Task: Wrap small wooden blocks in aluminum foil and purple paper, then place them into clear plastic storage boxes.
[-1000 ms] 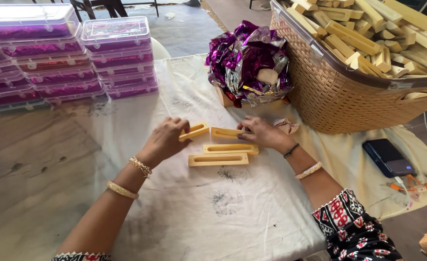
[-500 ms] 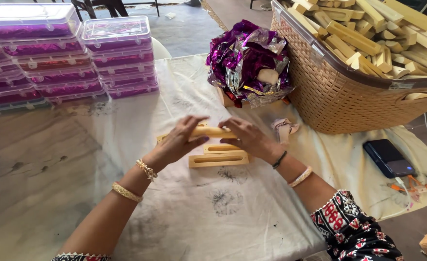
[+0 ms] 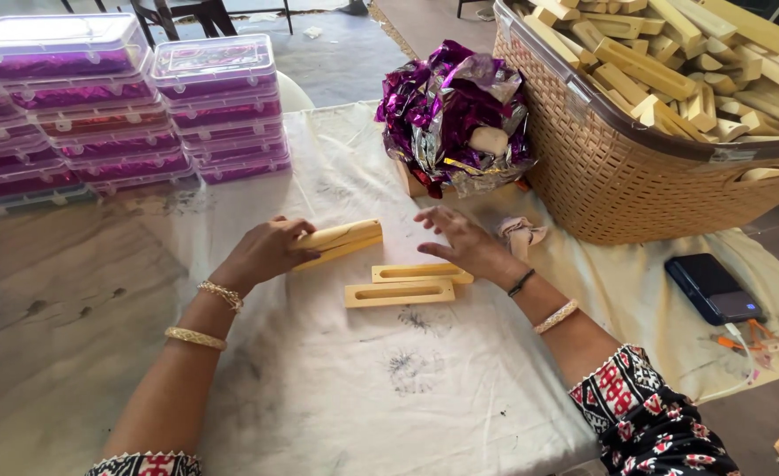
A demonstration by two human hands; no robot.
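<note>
- Wood pieces first: three on the worktop (image 3: 336,414) in front of the person. One is a solid-looking wooden block (image 3: 341,241) and two are flat slotted wooden frames (image 3: 400,293), each with a long cut-out down the middle.
- The left hand (image 3: 261,254) has its grip closed around the left end of the block, fingers curled over the top. The block sits near the middle of the cloth-covered worktop, its long axis running left to right, right end tipped slightly up and away from the person.
- The right hand (image 3: 460,242) isn't gripping anything. It's open and hovering flat, fingers spread, just right of the block and above the far frame. Can't tell if the heel of it brushes that frame.
- The two frames lie side by side just nearer the person than the block, also lengthwise left to right, pretty much parallel, the far one shifted a bit right.
- Packages: two stacks of clear flat plastic boxes (image 3: 217,106) with purple contents sit at the far left, lids rectangular with rounded corners. I count roughly five or six per stack, the lower ones are hard to separate.
- One crumpled heap of shiny purple and silver foil wrapping (image 3: 451,110) sits far centre, with a pale lump on it.
- One big tan woven basket (image 3: 618,176) at the far right, piled with too many wooden sticks to count.
- One dark phone (image 3: 713,288) lies right of the hands, near the basket.
</note>
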